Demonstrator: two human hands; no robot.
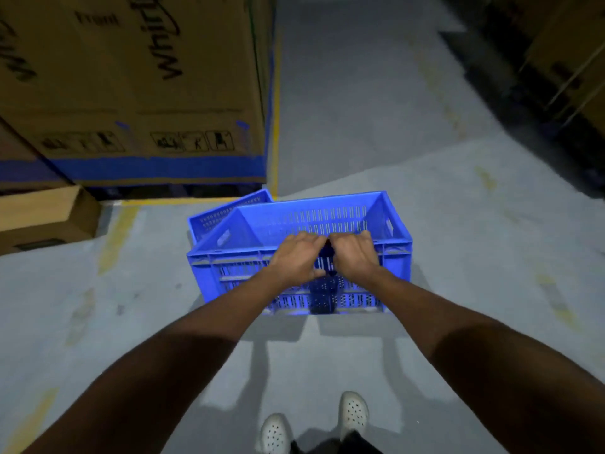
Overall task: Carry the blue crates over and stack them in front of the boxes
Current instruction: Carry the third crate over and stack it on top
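A blue slotted plastic crate (327, 217) hangs above the grey floor in front of me. My left hand (296, 258) and my right hand (355, 257) grip its near rim side by side, fingers curled over the edge. Behind it and to the left, a second blue crate (226, 213) rests on the floor, mostly hidden by the held one. Large brown cardboard boxes (137, 93) with a blue band along the bottom stand just beyond the crates at the upper left.
A smaller cardboard box (45, 217) lies at the left edge. Yellow floor lines (276, 126) run along the big boxes. An open grey aisle (360, 93) leads away ahead. Dark stacked boxes (563, 60) line the far right. My shoes (314, 424) show at the bottom.
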